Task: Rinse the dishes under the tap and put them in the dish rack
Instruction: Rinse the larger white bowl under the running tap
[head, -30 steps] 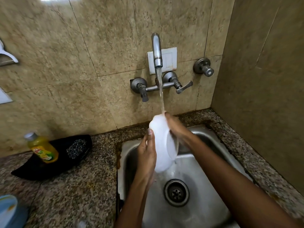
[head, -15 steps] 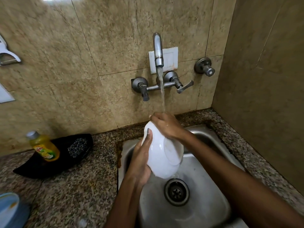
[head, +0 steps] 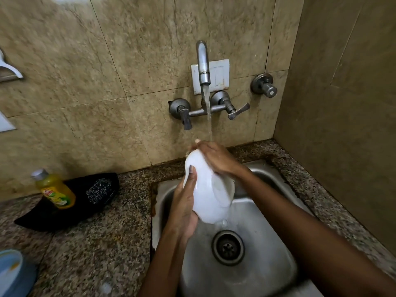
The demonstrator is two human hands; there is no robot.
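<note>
In the centre of the frame I hold a white bowl (head: 205,196) on edge over the sink (head: 278,273), its base turned to the right. My left hand (head: 184,209) grips the bowl from the left, thumb laid straight along the outer wall, the other fingers hidden behind it. My right hand (head: 216,157) covers the upper rim, fingers curled over the top of the bowl. Water runs from the tap (head: 203,63) at upper centre and lands on the right hand and the rim. The drain (head: 228,247) sits below the bowl, right of the left wrist. At the left of the frame, on the granite tabletop (head: 96,243), a yellow bottle (head: 54,189) stands on a black tray (head: 64,213), with a scrubber (head: 99,189) just beside it on the same tray. A blue dish (head: 10,271) is cut off at the lower left corner.
</note>
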